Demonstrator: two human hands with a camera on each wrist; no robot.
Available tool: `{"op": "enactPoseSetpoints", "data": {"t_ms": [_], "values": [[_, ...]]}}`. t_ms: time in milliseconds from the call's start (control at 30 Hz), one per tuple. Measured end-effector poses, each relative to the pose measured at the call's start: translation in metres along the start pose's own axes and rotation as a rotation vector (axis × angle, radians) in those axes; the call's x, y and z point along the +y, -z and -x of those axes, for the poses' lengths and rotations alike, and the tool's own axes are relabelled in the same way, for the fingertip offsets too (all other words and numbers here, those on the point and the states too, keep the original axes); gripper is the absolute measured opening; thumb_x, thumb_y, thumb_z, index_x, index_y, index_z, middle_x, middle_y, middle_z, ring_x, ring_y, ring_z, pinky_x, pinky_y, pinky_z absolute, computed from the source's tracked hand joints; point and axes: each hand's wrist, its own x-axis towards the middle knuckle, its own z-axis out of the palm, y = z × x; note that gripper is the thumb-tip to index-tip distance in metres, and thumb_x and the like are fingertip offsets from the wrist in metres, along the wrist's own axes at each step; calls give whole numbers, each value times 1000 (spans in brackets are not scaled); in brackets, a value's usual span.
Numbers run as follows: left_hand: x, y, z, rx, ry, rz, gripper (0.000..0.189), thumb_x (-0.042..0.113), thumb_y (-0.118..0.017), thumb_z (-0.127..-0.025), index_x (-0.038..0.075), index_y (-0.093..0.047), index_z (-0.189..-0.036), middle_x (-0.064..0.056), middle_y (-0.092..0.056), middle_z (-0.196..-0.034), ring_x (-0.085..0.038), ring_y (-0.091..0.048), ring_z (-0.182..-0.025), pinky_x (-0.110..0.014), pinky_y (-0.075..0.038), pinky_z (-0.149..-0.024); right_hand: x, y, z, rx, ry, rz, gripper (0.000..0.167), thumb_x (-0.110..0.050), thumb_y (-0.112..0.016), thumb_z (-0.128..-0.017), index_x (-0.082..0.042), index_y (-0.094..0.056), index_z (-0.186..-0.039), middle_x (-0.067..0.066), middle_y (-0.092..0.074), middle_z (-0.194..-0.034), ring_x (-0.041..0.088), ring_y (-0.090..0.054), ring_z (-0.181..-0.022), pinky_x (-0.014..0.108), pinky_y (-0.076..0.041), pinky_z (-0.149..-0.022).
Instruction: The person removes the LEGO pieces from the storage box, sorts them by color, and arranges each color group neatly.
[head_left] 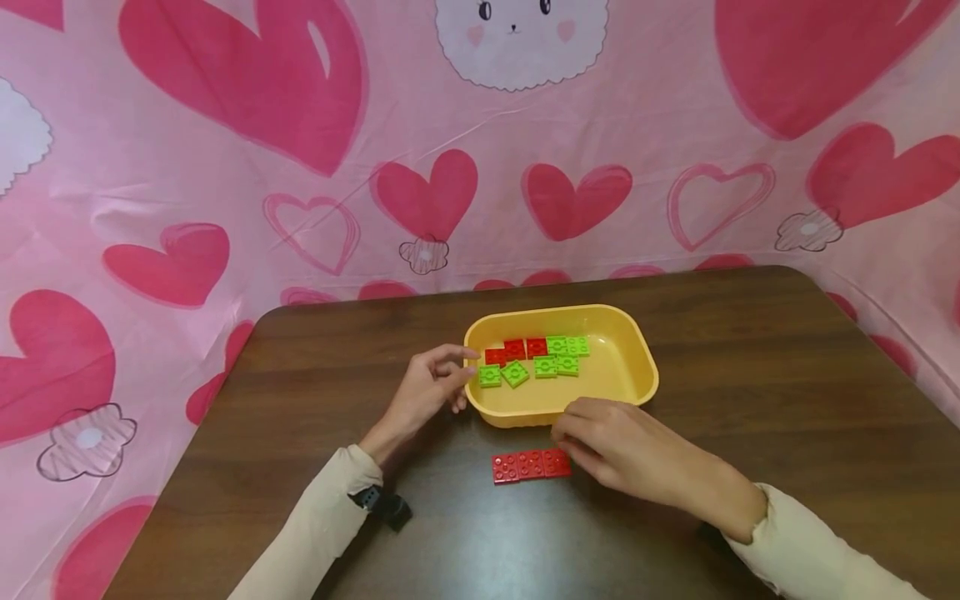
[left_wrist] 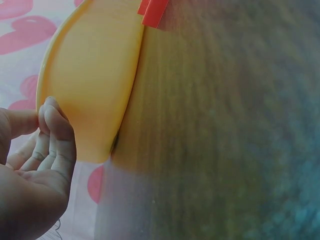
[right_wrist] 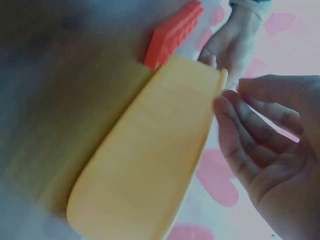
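Note:
A yellow plastic tray (head_left: 615,400) stands on the table, with red building bricks (head_left: 514,348) and several light green building bricks (head_left: 546,367) along its left half. My left hand (head_left: 433,382) pinches the tray's left rim between thumb and fingers. In front of the tray lies a row of three flat red studded bricks (head_left: 531,465), end to end. My right hand (head_left: 630,454) hovers by the tray's front rim, over the right end of that row. Its fingers (right_wrist: 230,112) are loosely bent, and nothing shows between them and the thumb in the right wrist view.
The dark wooden table (head_left: 735,358) extends around the tray on every side. Behind and to the left hangs a pink cloth (head_left: 495,125) printed with hearts. A black strap with a small device (head_left: 382,504) sits on the left wrist.

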Motion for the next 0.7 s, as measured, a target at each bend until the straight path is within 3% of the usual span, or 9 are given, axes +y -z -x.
{"op": "enactPoseSetpoints", "data": {"t_ms": [200,433,700], "values": [[-3,0,0,0,-11,3,31,0,-64,-95,-11,-59,-123,-17,-60,-68,-21,-56,-53,-28,-54,-51,12,12,-9,99,-17,44,26,-10,-87,-75,-14,-71,-96,-4,-65,-95,11,-60,-88,32,-58,-81],[-5,2,0,-4,4,6,31,2,-64,-95,-9,-60,-124,-13,-60,-67,-22,-56,-54,-29,-54,-52,29,23,-29,81,-162,47,28,-14,-86,-77,-13,-72,-102,2,-69,-103,18,-63,-97,38,-58,-85],[-6,3,0,-6,-18,-3,29,1,-64,-95,-8,-60,-122,-13,-60,-65,-22,-56,-53,-29,-54,-52,47,20,-50,66,-227,21,26,-14,-82,-81,-9,-72,-105,6,-70,-105,23,-64,-100,43,-56,-90]]}}
